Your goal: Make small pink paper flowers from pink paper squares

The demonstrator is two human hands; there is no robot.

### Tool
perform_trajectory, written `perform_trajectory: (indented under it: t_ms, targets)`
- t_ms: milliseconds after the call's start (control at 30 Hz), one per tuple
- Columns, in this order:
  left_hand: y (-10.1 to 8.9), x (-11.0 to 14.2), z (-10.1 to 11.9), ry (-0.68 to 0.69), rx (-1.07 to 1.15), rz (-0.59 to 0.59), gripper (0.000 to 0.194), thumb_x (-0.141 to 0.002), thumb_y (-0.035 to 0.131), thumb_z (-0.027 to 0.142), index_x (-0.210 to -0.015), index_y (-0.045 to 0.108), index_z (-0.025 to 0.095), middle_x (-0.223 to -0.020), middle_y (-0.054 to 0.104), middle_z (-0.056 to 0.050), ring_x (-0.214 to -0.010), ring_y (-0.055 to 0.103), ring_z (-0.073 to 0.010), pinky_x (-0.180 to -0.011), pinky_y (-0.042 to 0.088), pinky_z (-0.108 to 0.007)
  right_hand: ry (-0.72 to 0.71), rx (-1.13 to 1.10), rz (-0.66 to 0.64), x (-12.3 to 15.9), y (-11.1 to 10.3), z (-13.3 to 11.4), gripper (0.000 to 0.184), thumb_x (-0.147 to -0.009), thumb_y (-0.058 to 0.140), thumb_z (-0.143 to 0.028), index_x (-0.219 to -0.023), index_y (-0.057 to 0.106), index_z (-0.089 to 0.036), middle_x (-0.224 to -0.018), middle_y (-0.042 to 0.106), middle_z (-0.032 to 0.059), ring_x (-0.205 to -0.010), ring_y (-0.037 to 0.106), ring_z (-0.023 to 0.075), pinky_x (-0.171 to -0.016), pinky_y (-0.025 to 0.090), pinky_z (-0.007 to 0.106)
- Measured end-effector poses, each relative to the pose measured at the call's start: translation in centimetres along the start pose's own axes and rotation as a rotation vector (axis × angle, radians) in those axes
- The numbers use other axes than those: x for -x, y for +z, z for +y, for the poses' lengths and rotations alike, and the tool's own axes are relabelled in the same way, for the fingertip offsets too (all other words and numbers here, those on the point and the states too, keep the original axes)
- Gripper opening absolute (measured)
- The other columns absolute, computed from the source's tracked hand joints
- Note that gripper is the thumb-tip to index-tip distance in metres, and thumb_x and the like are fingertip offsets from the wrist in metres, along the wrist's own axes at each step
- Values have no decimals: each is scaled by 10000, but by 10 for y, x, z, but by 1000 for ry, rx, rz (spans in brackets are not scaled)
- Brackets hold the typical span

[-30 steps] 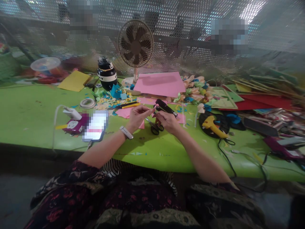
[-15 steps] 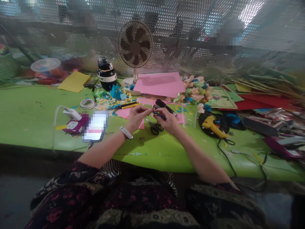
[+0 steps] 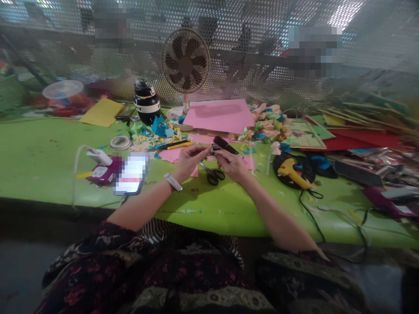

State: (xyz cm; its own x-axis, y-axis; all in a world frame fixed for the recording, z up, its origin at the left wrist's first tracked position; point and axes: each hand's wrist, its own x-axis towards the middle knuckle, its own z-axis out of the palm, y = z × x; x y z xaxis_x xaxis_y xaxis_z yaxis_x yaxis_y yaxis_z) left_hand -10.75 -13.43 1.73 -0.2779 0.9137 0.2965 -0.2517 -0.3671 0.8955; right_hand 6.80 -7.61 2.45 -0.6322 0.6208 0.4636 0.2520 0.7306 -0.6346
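My left hand [image 3: 190, 159] and my right hand [image 3: 233, 165] meet above the table, both with fingers pinched together. Between their fingertips is something small and dark, too small to name. Just below them lie black-handled scissors [image 3: 214, 175], blades pointing up and left. Behind the fingers rests a black stapler-like object [image 3: 225, 146], partly hidden by my hands. Pink paper pieces [image 3: 172, 155] lie under and behind my left hand, near a yellow and black cutter-like tool [image 3: 176, 145].
A phone [image 3: 132, 172] and a purple power socket [image 3: 101, 172] sit to the left. Rightward, a yellow glue gun [image 3: 293, 173] lies on a black round pad. Behind are a fan [image 3: 186, 63], a black jug [image 3: 147, 104], pink sheets [image 3: 219, 114] and paper flowers [image 3: 266, 120].
My right hand's fingers have shifted slightly and now extend straighter toward my left fingertips. My left hand stays nearly in place.
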Motion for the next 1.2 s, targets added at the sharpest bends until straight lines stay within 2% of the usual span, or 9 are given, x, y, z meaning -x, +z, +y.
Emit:
perform_trajectory:
  t_ms: [333,567,700,767,933,1067,1200]
  targets:
    - [0,0,-1,-15,35,15,331,-593,918,446,-703,754,179,-664,682,-3,-584,550,-80,-606,468,-245,-8,-40,-8,0,3,-6,448,-1002,409,-589,-1005,653,-214,-656,599,3,-555,555,151,-596,473,290]
    - [-4,-8,1,-34,86,105,350,-564,929,464,-675,736,194,-606,634,25,-539,492,-58,-549,411,-228,-5,-21,-16,-1,1,-7,368,-1010,425,-520,-904,601,-215,-678,624,15,-595,596,163,-640,479,299]
    - [-9,-13,1,-43,81,148,301,-626,910,430,-719,744,196,-656,656,11,-561,520,-69,-552,418,-240,42,-30,-58,-1,0,-6,322,-1016,420,-464,-883,565,-209,-759,649,35,-549,582,143,-607,475,295]
    - [-10,-14,2,-44,75,148,294,-634,907,421,-721,744,192,-652,652,11,-564,524,-68,-550,418,-235,73,-42,-91,-2,0,-4,307,-1019,407,-439,-895,559,-203,-775,654,40,-521,573,136,-594,476,298]
    - [-8,-13,6,-50,48,146,381,-543,932,468,-693,741,175,-625,650,17,-558,524,-59,-544,411,-212,88,-31,-109,-1,0,-4,302,-1018,397,-418,-928,575,-189,-813,671,56,-545,566,131,-585,471,284]
    - [-7,-13,6,-63,62,128,380,-540,934,451,-712,745,170,-640,662,13,-558,531,-57,-563,426,-211,138,-78,-126,0,1,-7,333,-1020,390,-454,-945,574,-188,-811,677,51,-512,552,115,-544,451,265]
    - [-6,-11,3,-74,102,111,385,-524,944,436,-720,746,170,-640,663,18,-556,530,-52,-572,429,-208,117,-90,-103,0,2,-8,354,-1002,419,-510,-904,554,-198,-776,663,38,-495,538,109,-535,440,265]
